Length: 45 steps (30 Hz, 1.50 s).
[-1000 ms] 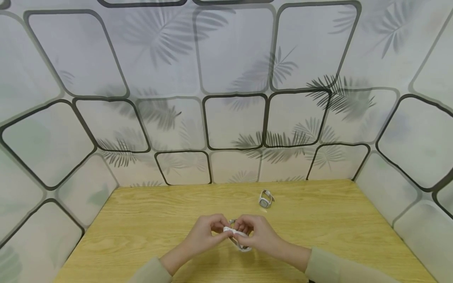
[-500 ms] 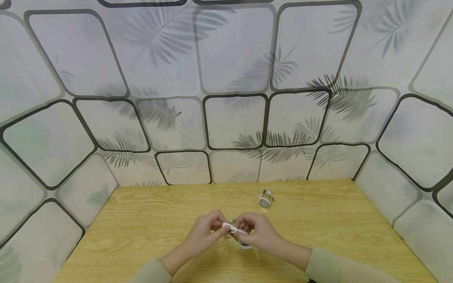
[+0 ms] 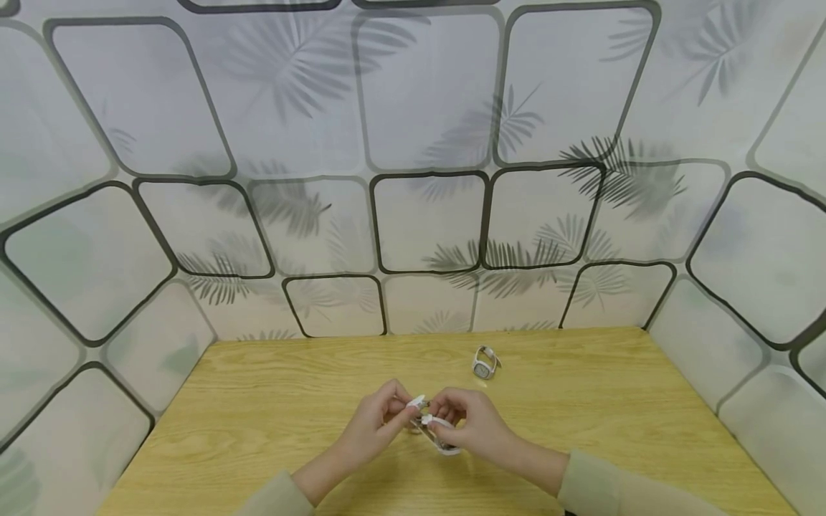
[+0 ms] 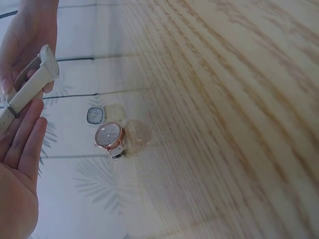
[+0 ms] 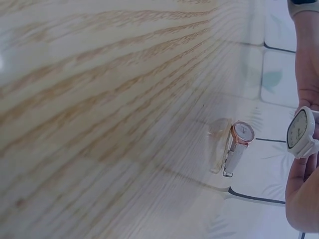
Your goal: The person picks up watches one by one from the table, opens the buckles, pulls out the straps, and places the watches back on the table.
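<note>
Near the front middle of the table, both hands hold a white wristwatch (image 5: pixel 299 130) just above the wood. My left hand (image 3: pixel 373 428) pinches one part of its white strap (image 3: pixel 416 403) between thumb and fingers. On the other side, my right hand (image 3: pixel 476 424) grips the watch by its strap near the case. A gap shows between the two white strap parts in the head view. Beyond the hands, a rose-gold watch (image 4: pixel 109 134) with a light strap lies on the table, mostly hidden from the head camera.
Another white watch (image 3: pixel 482 369) with a squarish dial stands on its looped strap toward the back right. The wooden table (image 3: pixel 290 387) is enclosed by patterned cloth walls (image 3: pixel 426 222) at the back and both sides.
My left hand has lifted and tilted its strap part upward, away from the part by the right hand, opening a gap between them. The right hand has barely moved.
</note>
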### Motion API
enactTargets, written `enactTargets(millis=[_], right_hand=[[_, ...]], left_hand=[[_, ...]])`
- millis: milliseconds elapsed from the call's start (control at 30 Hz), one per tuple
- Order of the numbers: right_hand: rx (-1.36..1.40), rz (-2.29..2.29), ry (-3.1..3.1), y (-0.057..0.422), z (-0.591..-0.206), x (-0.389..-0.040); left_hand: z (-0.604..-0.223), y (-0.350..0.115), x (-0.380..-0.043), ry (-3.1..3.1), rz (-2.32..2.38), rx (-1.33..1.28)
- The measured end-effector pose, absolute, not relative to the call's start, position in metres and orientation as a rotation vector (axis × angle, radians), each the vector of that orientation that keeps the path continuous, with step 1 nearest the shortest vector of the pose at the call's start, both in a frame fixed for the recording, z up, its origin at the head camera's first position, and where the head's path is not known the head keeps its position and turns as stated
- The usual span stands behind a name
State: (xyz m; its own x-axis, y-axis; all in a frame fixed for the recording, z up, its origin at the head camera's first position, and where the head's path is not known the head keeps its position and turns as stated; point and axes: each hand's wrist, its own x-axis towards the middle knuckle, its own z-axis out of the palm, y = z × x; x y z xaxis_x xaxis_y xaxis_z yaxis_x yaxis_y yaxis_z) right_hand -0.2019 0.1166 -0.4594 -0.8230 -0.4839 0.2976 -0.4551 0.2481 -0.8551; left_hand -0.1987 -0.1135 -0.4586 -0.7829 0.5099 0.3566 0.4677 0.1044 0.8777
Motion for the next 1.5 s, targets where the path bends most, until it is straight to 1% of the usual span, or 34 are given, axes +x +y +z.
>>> enactTargets(millis=[700, 900, 1133, 1500], right_hand=[[-0.876, -1.697, 2.454, 0.1175, -0.4596, -0.2], [-0.859, -1.703, 2.446, 0.1163, -0.4601, -0.2008], [-0.808, -1.702, 2.421, 0.1149, -0.4584, -0.2008], [-0.876, -1.694, 2.389, 0.1163, -0.4568, -0.2006]], left_hand=[[-0.4609, -0.1113, -0.1994, 2.297, 1.719, 0.961], [-0.462, -0.1123, -0.1982, 2.308, 1.75, 0.96], [-0.4609, -0.1146, -0.1998, 2.231, 1.811, 0.887], [-0.4595, -0.1186, -0.199, 2.153, 1.85, 0.892]])
